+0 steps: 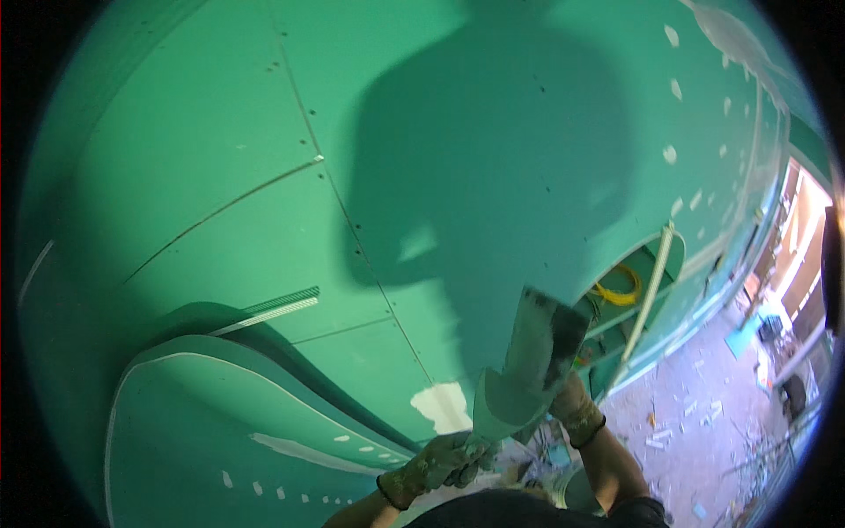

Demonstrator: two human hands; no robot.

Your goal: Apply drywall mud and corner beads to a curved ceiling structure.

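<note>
My left hand (437, 464), in a dirty work glove, grips the handle of a broad pale spatula (503, 405) that points up in front of me. Just right of it, my gloved right hand (574, 407) holds a wide filling knife (547, 339). Its blade is smeared with grey compound, and its lower edge rests against the spatula's blade. Both tools are close to a green plasterboard wall (220, 176). A fresh white patch of filler (443, 405) lies on the wall just left of the spatula. My shadow falls across the wall above the tools.
A curved green plasterboard ledge (220, 422) with white filler dabs juts out at lower left, with a metal corner bead (273, 308) above it. To the right, a wall opening shows a yellow cable coil (620, 290). The littered floor (695, 414) leads to a bright doorway (801, 255).
</note>
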